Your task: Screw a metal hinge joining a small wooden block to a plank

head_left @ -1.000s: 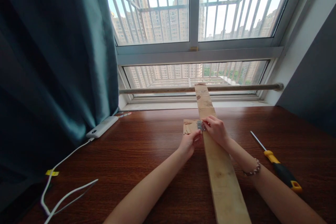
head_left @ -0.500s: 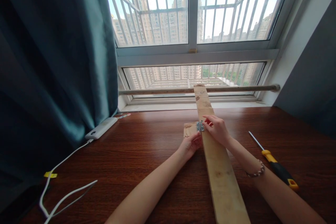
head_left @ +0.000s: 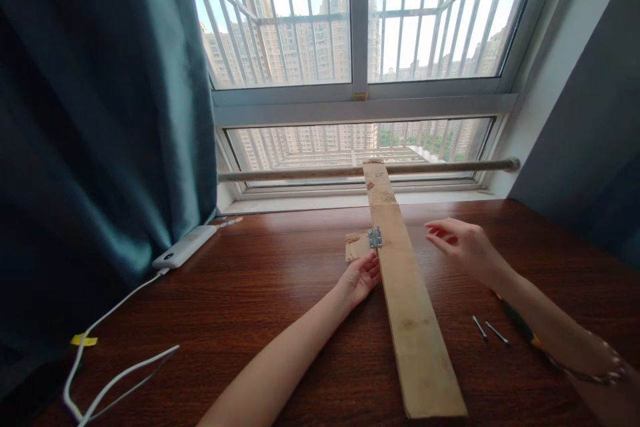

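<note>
A long wooden board (head_left: pixel 413 320) reaches from near me toward the window. A small metal hinge (head_left: pixel 375 237) lies across its left edge and onto a short wood piece (head_left: pixel 355 247) beside it. Just below the hinge, my left hand (head_left: pixel 361 278) grips the board's left edge, its fingertips partly hidden. My right hand (head_left: pixel 465 245) hovers right of the board, thumb and fingers slightly apart, with nothing visible in it. Two screws (head_left: pixel 497 333) rest on the table below that hand. My right forearm covers most of a black and yellow screwdriver (head_left: pixel 517 321).
The dark brown table (head_left: pixel 270 260) extends to the windowsill. A horizontal rail (head_left: pixel 300 174) crosses the window behind the board's far end. At the left are a white power bank (head_left: pixel 185 247), its white cable (head_left: pixel 120 307) and a blue curtain (head_left: pixel 165 113).
My right hand has left the hinge and moved right, away from the board. My left hand stays by the hinge. Two screws now show, and my forearm now covers the screwdriver.
</note>
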{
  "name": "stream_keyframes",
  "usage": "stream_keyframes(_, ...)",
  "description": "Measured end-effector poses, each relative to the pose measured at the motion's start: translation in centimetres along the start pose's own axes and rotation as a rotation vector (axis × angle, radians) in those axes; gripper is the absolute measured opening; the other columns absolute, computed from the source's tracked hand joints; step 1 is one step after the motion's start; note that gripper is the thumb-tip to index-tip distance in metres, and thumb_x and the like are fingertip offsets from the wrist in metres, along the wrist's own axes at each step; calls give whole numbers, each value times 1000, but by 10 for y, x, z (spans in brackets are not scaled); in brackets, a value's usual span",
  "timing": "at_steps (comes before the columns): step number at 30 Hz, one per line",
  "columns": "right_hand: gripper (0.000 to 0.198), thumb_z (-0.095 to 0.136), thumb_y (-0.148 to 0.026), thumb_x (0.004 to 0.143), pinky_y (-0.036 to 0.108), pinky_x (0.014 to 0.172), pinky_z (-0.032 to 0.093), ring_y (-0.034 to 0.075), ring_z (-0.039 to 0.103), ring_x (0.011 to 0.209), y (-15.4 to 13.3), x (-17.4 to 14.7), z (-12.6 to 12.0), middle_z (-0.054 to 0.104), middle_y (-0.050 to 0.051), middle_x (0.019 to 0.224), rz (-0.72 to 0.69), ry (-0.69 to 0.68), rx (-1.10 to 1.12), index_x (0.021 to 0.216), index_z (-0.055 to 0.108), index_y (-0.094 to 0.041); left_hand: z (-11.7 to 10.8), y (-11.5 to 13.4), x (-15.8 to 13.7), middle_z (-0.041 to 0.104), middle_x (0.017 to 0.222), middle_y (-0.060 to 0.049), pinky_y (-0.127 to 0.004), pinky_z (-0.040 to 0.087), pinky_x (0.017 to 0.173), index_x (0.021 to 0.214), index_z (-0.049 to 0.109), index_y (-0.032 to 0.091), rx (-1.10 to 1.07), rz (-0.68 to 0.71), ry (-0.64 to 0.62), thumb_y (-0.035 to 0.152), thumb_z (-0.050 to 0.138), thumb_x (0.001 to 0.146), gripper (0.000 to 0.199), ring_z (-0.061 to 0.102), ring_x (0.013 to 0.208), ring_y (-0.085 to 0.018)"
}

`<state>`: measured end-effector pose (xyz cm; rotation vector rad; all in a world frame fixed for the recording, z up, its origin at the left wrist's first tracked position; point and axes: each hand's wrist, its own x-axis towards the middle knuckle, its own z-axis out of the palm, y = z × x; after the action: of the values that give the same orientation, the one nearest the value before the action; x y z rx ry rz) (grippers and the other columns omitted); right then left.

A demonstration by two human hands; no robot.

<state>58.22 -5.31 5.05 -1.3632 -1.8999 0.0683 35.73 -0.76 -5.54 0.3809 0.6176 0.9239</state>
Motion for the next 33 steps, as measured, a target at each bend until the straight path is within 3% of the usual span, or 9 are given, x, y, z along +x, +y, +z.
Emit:
stream_keyframes(5,20,52,-37,79,30,56,47,20,62,64,33,-86,-32,66,6,78,155,-116,-343,88,64,-23,8,-1,-7,68,79,-8,-24,49,71,80,62,12,7,0,14,18,64,73,10,64,71,-14)
stream_keyframes(7,20,52,-40,79,30,49,43,20,61,59,40,-127,-28,65,5,78,198,-145,-551,86,62,-24,11,-2,-10,67,78,-7,-23,49,71,78,61,12,6,3,26,20,63,74,9,64,70,-13)
stream_keyframes(11,24,52,-40,80,33,57,45,24,60,71,33,-181,-3,61,9,81,134,-133,-790,93,61,-22,13,-9,-20,65,71,-7,-22,49,65,69,59,11,34,25,94,25,62,76,15,62,65,-12)
stream_keyframes(16,28,46,-16,83,31,62,45,21,57,70,18,-176,20,57,8,77,71,-171,-881,108,59,-20,11,-16,-54,65,78,-8,-25,49,78,72,60,12,101,134,170,19,61,75,8,63,77,-14)
stream_keyframes(20,25,44,-7,81,27,58,43,19,57,68,30,-149,26,57,9,77,99,-195,-863,94,63,-17,6,-16,-92,64,95,-9,-27,44,88,81,62,15,251,242,216,18,64,72,10,59,94,-17)
stream_keyframes(25,17,45,-11,82,26,54,41,20,58,68,48,-125,26,57,9,76,146,-242,-851,81,61,-17,1,-14,-131,63,101,-8,-27,41,92,90,63,17,591,390,221,24,68,68,24,55,103,-19)
stream_keyframes(29,19,41,-21,87,28,60,42,21,57,74,52,-125,7,56,9,78,135,-197,-852,87,60,-19,-2,-9,-153,62,106,-8,-31,41,94,89,63,16,863,487,121,26,64,71,21,55,105,-21)
stream_keyframes(33,27,45,-27,85,32,63,44,24,55,76,62,-151,-15,55,12,88,208,-107,-937,108,53,-14,-5,-3,-172,60,107,-7,-36,41,95,88,61,19,1208,643,-30,24,54,79,13,54,105,-20)
